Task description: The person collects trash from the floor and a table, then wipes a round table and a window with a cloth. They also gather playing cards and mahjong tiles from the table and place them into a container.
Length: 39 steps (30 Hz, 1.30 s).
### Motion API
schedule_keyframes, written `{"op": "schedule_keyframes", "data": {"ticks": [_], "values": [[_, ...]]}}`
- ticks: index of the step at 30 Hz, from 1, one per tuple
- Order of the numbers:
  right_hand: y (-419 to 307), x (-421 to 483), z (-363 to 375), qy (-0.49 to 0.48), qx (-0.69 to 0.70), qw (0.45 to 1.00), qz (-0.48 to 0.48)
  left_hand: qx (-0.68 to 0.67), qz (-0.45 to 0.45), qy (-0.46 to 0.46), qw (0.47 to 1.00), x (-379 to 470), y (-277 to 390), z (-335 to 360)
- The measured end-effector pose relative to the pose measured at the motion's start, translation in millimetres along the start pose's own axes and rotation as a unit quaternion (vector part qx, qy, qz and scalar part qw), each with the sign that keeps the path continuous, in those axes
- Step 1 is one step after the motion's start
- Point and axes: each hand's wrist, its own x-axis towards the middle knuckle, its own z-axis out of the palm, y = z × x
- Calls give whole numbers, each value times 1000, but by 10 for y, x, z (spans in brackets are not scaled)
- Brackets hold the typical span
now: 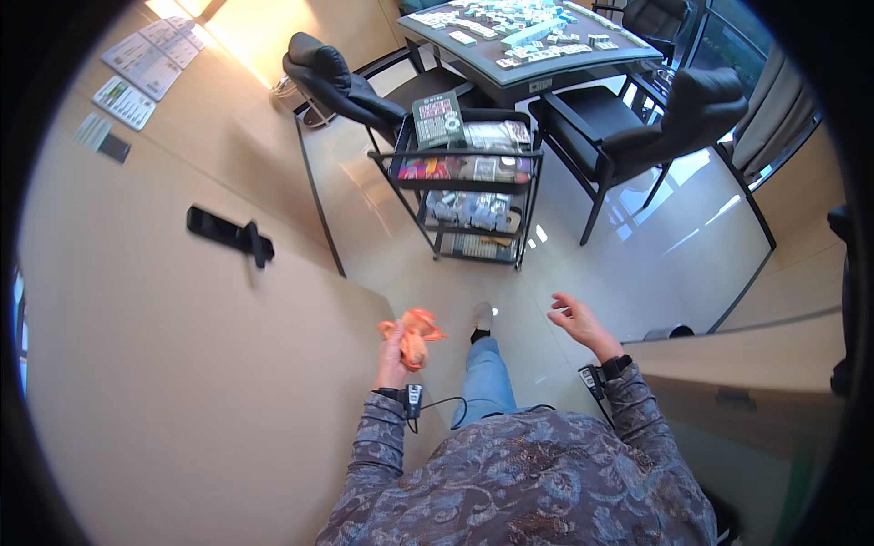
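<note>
My left hand (392, 353) is closed around a crumpled orange cloth (416, 334), held low in front of me near the edge of the open door (307, 355). Nothing is in my right hand (579, 322); its fingers are apart and slightly curled above the tiled floor (546, 273). Ahead stands a black tiered trolley (471, 184). A dark green printed box (438, 119) leans on its top tier, beside plastic-wrapped items. Clear bags of small pieces (470, 208) fill the tier below.
Beyond the trolley is a mahjong table (471, 51) strewn with tiles. Black armchairs (382, 89) stand around it, one chair (635, 130) at right. The door has a black handle (231, 233). Papers (153, 58) hang on the left wall. A cabinet edge (737, 355) lies right.
</note>
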Motion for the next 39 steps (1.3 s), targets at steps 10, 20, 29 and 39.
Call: {"op": "schedule_keyframes", "data": {"ticks": [10, 20, 29, 39], "values": [[-666, 2618, -676, 232, 197, 942, 143, 192, 234, 22, 953, 2611, 2355, 1540], [-1088, 2992, -466, 317, 367, 851, 200, 314, -54, -132, 939, 3518, 2789, 2089], [-937, 2899, -307, 467, 87, 871, 128, 381, -128, -91, 911, 3722, 2771, 2086], [-1432, 2584, 321, 639, 0, 745, 191, 448, -156, -279, 835, 4182, 3055, 2566]]}}
